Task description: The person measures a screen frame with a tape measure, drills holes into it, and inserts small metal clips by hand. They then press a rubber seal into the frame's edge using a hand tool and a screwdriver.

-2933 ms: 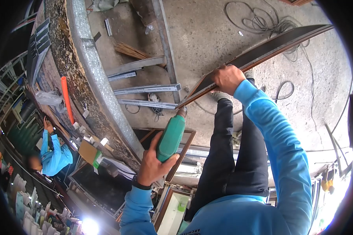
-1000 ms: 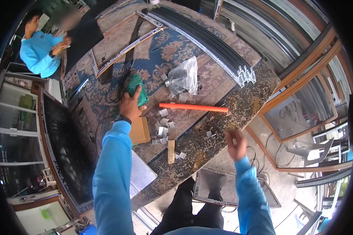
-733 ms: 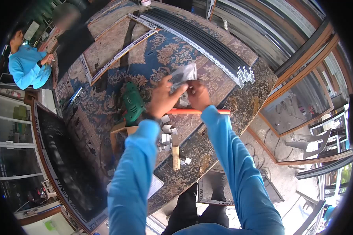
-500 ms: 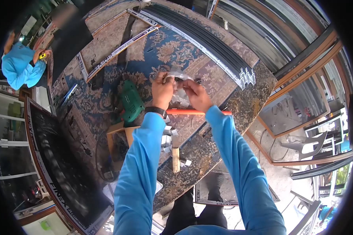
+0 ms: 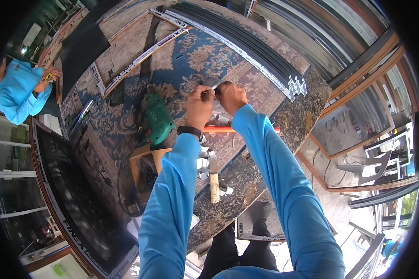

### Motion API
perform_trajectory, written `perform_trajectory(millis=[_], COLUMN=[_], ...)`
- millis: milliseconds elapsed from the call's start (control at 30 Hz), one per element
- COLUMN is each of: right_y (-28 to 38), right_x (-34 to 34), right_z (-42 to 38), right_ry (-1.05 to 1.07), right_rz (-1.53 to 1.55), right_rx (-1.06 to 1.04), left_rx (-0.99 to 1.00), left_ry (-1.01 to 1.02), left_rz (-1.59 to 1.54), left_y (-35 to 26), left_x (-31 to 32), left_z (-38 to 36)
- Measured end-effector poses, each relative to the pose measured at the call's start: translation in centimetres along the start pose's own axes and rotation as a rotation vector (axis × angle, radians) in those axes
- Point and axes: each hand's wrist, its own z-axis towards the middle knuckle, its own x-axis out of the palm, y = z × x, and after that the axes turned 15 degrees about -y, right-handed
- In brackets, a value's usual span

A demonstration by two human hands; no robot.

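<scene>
Both hands are raised together above the patterned carpet on the workbench, fingers curled. My left hand (image 5: pixel 199 107), with a dark wristband, pinches at a small pale piece I cannot make out. Close against it, my right hand (image 5: pixel 233 97) is closed on something dark and small, mostly hidden by the fingers. Clear crumpled plastic (image 5: pixel 212 83) shows behind and below the fingers. Just under the wrists lies an orange bar (image 5: pixel 223 129). A green power drill (image 5: pixel 159 121) rests to the left of my left hand.
Nearer me are a wooden-handled tool (image 5: pixel 214 187), small metal pieces (image 5: pixel 202 163) and a cardboard box (image 5: pixel 136 163). Dark aluminium profiles (image 5: pixel 233 39) lie along the far side, beside a frame (image 5: pixel 144 58). A co-worker (image 5: pixel 21 93) in blue stands at left, holding something yellow.
My hands have drawn closer together, the right one shifting up and left. Less plastic shows between them. The view has shifted slightly, and the co-worker appears lower and further left.
</scene>
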Motion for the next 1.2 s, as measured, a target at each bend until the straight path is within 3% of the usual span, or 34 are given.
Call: perform_trajectory(millis=[167,300,500,567,667,700,733,800,833,867,933,967,1033,1067,1133,1200], right_y=[-0.9,-0.4,-0.7,-0.6,-0.2,0.1,0.1,0.0,0.3,0.9,1.6,1.9,2.1,1.3,-0.5,-1.4], right_x=[1.1,-1.1,-2.3,-3.6,-7.9,-9.4,-10.6,-11.6,-11.9,-12.5,-12.0,-12.2,-12.5,-11.6,-10.3,-10.5], right_z=[-0.3,-0.3,0.0,-1.0,-4.7,-6.8,-9.2,-14.7,-17.3,-19.0,-22.7,-23.8,-26.7,-28.3,-30.1,-31.4], right_ry=[-0.008,-0.019,-0.184,-0.098,-0.036,-0.025,0.032,0.128,0.171,0.196,0.188,0.181,0.193,0.189,0.153,0.174], right_rz=[-0.037,0.103,0.394,0.645,1.086,1.248,1.309,1.433,1.498,1.540,1.593,1.495,1.328,1.215,1.133,1.127], right_rx=[-0.118,-0.005,-0.038,0.173,0.510,0.623,0.675,0.830,0.935,1.015,1.109,1.095,1.070,1.024,0.956,0.924], left_rx=[0.207,0.141,0.075,0.055,0.602,0.518,0.300,0.062,0.122,-0.023,-0.032,-0.089,0.003,-0.093,0.163,0.165], left_ry=[-0.026,-0.002,-0.013,0.015,-0.300,-0.260,-0.189,0.238,0.390,0.467,0.458,0.407,0.315,0.296,0.184,0.219], left_rz=[0.031,0.072,0.094,0.170,0.355,0.208,0.063,-0.222,-0.100,-0.163,-0.223,-0.249,-0.181,-0.138,0.089,0.254], left_y=[0.6,0.6,-0.1,-0.3,-3.3,-5.5,-8.0,-7.4,-8.1,-8.5,-5.4,-4.4,-3.8,-4.8,-3.7,-3.7], left_x=[0.0,-0.4,-1.0,-1.7,-3.7,-5.0,-6.2,-8.1,-9.2,-9.2,-8.9,-8.8,-9.4,-10.1,-10.4,-10.2], left_z=[0.4,1.4,1.5,1.4,-0.2,-1.6,-4.1,-9.0,-11.4,-13.9,-18.1,-20.0,-22.8,-23.9,-25.6,-27.5])
